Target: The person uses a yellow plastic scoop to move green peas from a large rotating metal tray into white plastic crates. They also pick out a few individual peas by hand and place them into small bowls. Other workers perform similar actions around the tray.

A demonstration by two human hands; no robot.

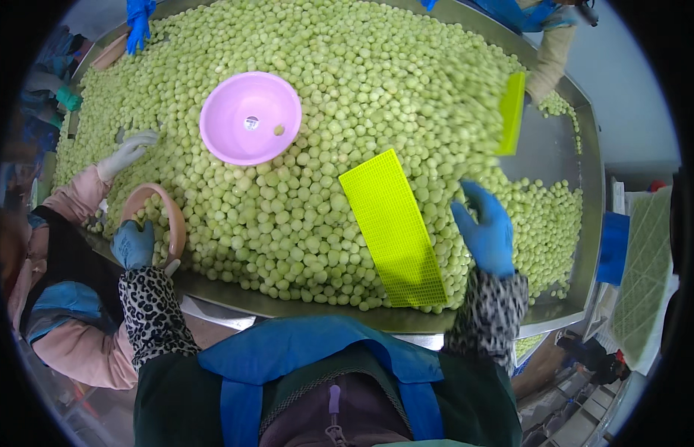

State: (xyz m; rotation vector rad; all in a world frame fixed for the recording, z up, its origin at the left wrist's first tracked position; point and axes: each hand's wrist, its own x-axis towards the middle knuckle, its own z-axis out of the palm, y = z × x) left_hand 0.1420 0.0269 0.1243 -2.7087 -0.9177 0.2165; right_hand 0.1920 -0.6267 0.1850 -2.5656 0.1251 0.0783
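My left hand (133,245), in a blue glove, is at the near side of a peach-coloured bowl (176,223) holding round green fruits. Its fingertips are over the fruits in the bowl, and whether they grip one is hidden. Over the heap of green fruits (302,212) on the right is my right hand (488,232), also blue-gloved, with thumb and fingers apart and nothing visible between them. A yellow-green mesh panel (394,229) lies slanted on the fruits, left of that hand. Farther up, a pink basin (235,134) rests on the heap with one small fruit (279,130) and a sticker inside.
A metal-rimmed table (590,223) holds the fruits. At left, a co-worker's white-gloved hand (129,153) reaches over them. Another person's sleeved arm (548,64) is beside a second yellow-green panel (512,114). A blue-gloved hand (138,28) is near another bowl (110,52).
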